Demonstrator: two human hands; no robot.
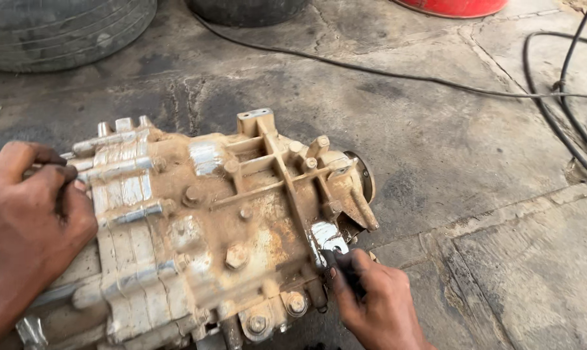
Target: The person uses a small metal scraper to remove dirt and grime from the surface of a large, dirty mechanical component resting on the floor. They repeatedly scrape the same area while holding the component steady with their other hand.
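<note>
On stained concrete, gearbox housing [222, 227] cut off below, left hand [31, 220] half cropped.

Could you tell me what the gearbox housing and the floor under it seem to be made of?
Gearbox housing: apparently cast aluminium, ribbed, coated in tan grime, with bright silvery patches where scraped. Floor: concrete, grey, cracked and oil-stained.
</note>
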